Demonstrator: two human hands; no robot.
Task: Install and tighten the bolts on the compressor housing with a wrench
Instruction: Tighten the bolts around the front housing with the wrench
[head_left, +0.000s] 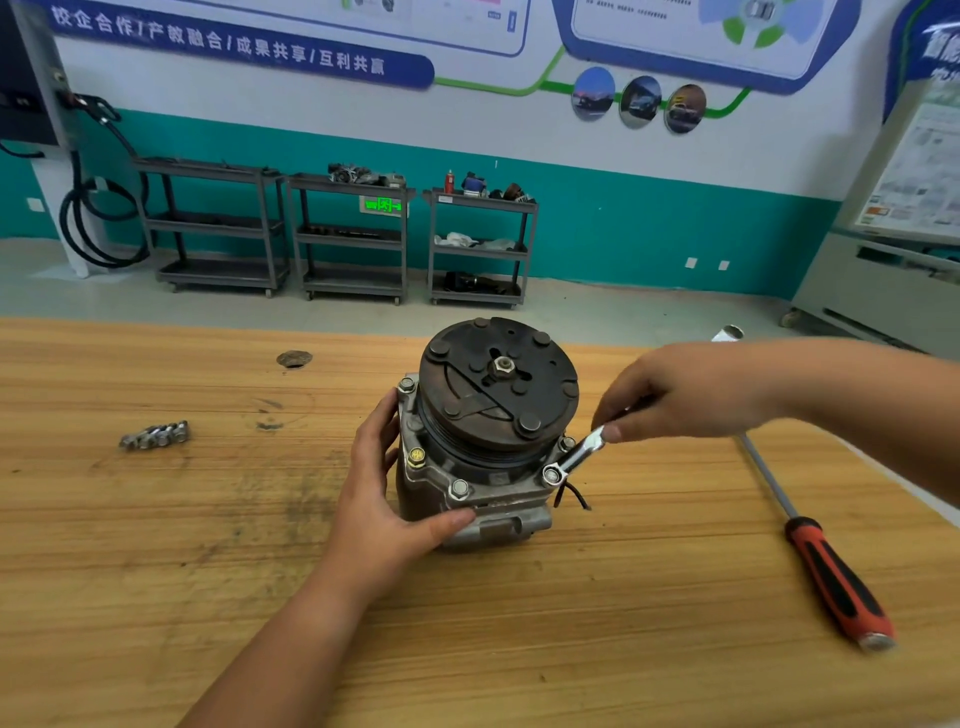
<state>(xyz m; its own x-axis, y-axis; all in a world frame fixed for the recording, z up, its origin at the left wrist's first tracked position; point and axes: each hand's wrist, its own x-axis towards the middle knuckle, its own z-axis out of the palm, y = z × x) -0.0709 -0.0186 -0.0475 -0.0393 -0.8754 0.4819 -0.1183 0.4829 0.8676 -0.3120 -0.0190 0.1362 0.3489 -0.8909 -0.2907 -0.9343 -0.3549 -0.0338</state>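
Compressor stands upright at counter centre. Left hand grips its housing at 9 o'clock. Right hand pinches the wrench, ring seated on the 4 o'clock bolt.

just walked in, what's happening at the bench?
A person is working on a compressor standing on the wooden table. The left hand holds its side to steady it, while the right hand pinches a wrench whose ring end sits on a bolt at the flange's near right corner. Other bolts already sit in the flange. A red-handled screwdriver lies at the right, a cluster of metal parts at the left.
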